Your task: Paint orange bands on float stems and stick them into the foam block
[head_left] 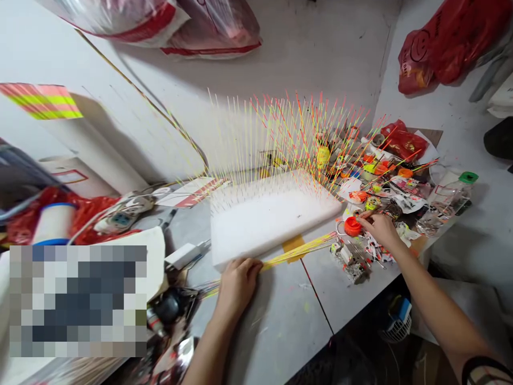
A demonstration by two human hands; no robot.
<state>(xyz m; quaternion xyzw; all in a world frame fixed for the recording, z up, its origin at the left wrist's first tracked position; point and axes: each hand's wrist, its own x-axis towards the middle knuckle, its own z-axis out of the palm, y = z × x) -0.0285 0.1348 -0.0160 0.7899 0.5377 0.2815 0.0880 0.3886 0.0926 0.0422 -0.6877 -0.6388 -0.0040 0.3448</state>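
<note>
My left hand [240,280] is closed over a bundle of thin yellow sticks [300,250] on the table, which show on both sides of it. To its right, my right hand [380,229] has its fingertips pinched together beside a small round orange-red pot [353,226]. Whatever it pinches is too small to make out. Behind both hands lies a thick white foam block [272,219]. Many thin sticks [296,144] with yellow and red colouring stand upright or lean in it.
Paint-stained pots and scraps crowd the right side, near a clear plastic bottle [443,206] with a green cap. A power strip [124,214], a white spool [54,222] and a white box-shaped thing [186,255] lie left. Plastic bags [216,27] hang above.
</note>
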